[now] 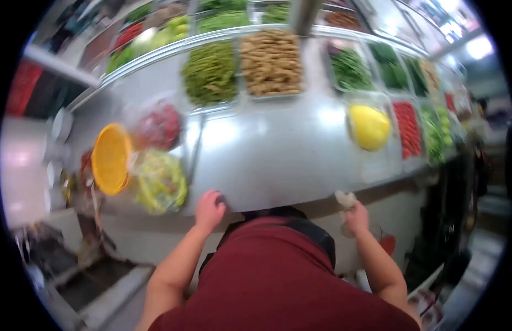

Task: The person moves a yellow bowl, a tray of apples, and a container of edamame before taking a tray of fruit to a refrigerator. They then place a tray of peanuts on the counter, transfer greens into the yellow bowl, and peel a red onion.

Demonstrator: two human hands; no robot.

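My left hand [210, 211] is at the front edge of the steel counter [256, 160], its fingers curled. A small dark patch shows by the fingertips, too blurred to name. My right hand [357, 218], just off the same edge further right, is closed on a crumpled pale cloth [346, 199]. Left of my left hand lies a clear bag of yellow-green vegetables [162, 182]. Behind it is a bag of dark red pieces [158, 126]. A long thin metal tool [197, 146] lies beside the bags.
An orange basket [111, 159] stands at the left. Trays of green pods [210, 74] and brown peanut-like pieces [271, 63] line the back. At right are a yellow bundle [369, 128], a tray of red pieces [406, 129] and leafy greens [351, 69]. A post [305, 16] rises behind.
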